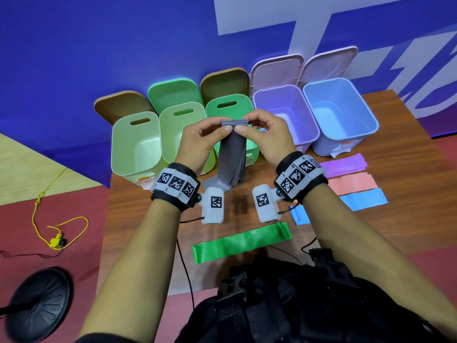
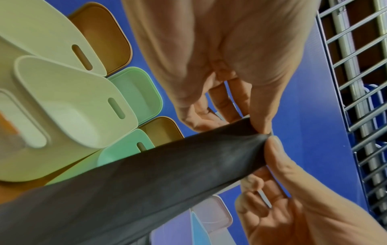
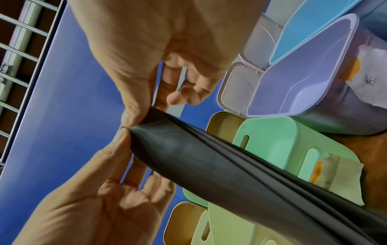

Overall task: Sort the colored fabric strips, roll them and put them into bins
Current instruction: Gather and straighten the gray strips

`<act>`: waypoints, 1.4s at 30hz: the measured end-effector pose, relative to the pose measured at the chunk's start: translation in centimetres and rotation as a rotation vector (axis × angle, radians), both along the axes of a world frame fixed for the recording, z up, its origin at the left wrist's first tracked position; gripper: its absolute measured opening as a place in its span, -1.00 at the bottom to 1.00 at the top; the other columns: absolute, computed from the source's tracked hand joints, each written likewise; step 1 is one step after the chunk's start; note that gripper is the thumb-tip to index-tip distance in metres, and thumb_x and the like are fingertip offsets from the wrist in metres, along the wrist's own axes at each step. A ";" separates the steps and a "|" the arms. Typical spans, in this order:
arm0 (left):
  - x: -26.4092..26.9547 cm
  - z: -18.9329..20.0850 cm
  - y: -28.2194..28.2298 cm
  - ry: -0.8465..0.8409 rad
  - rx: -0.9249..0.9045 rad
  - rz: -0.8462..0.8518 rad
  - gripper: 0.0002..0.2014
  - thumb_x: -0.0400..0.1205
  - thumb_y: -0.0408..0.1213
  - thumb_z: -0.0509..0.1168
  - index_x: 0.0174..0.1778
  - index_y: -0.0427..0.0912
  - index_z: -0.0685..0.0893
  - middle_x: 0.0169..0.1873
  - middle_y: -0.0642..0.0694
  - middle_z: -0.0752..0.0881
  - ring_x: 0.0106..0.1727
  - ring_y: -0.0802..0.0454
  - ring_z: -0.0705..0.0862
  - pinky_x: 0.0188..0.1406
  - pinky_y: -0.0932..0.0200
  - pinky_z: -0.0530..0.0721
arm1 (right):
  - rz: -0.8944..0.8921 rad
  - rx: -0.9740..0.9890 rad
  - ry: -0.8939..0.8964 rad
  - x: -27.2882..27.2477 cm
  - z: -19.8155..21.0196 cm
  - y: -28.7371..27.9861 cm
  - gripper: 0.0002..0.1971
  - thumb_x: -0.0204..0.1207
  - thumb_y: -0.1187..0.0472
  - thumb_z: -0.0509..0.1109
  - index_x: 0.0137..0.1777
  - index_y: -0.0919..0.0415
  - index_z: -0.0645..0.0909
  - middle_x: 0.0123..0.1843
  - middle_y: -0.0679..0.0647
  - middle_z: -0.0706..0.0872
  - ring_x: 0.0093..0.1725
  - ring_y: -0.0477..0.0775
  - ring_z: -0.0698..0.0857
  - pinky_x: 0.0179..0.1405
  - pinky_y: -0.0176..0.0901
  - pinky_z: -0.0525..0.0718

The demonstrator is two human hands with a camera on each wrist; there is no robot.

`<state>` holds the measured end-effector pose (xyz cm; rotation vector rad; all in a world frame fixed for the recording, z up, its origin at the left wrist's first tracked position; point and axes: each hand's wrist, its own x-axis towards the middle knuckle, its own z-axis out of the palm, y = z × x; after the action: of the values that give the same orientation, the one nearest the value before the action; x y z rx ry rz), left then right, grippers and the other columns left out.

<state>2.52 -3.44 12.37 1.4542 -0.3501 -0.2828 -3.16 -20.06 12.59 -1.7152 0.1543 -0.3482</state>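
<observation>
A dark grey fabric strip (image 1: 232, 157) hangs over the wooden table (image 1: 408, 149), with its lower end trailing near the table. My left hand (image 1: 223, 126) and right hand (image 1: 243, 125) pinch its top end side by side between thumb and fingers, thumbs nearly touching. That top edge shows several stacked layers. In the left wrist view the grey strip (image 2: 146, 182) runs down from the pinch of the left hand (image 2: 259, 127). The right wrist view shows the grey strip (image 3: 209, 157) layered below the right hand (image 3: 134, 119). The hands are in front of the mint green bin (image 1: 243, 102).
Five open bins line the table's back edge: two pale green (image 1: 133, 142) (image 1: 170, 127), the mint one, a purple (image 1: 284, 115) and a blue (image 1: 338, 112). Flat on the table lie a green strip (image 1: 241, 242), a purple strip (image 1: 345, 164), a pink strip (image 1: 353, 185) and blue strips (image 1: 363, 199).
</observation>
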 end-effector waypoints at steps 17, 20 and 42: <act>0.0 -1.2 -0.3 0.046 0.097 -0.024 -0.87 0.59 -0.50 0.42 0.03 -0.29 0.77 -0.16 -0.09 0.79 -0.10 0.08 0.71 0.00 0.18 0.71 | -0.006 0.115 0.054 -0.5 -0.2 -0.1 -0.89 0.47 0.28 0.58 -0.06 0.09 0.76 -0.06 0.19 0.80 -0.14 0.02 0.72 -0.02 -0.08 0.75; 0.5 -2.1 -0.2 0.098 0.126 -0.032 -0.90 0.57 -0.39 0.46 -0.02 -0.19 0.78 -0.16 -0.08 0.78 -0.07 0.05 0.71 0.06 0.11 0.71 | -0.033 0.161 0.055 -0.4 -0.4 -0.6 -0.90 0.46 0.32 0.59 -0.12 0.13 0.75 -0.17 0.06 0.78 -0.20 -0.03 0.73 -0.12 -0.22 0.69; 6.4 -18.5 -1.6 0.267 0.944 -0.262 -0.93 0.61 -0.38 0.38 -0.08 -0.12 0.70 -0.15 -0.14 0.72 -0.10 -0.05 0.62 0.09 0.02 0.64 | -0.138 0.194 0.213 2.5 -1.7 -4.7 -0.92 0.48 0.49 0.51 -0.14 0.40 0.66 -0.61 -0.20 0.55 -0.56 -0.27 0.47 -0.48 -0.49 0.42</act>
<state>8.91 -5.05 -6.09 2.2571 -0.1844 -0.9347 -0.69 -24.78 10.92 -1.5504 0.4492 -0.2427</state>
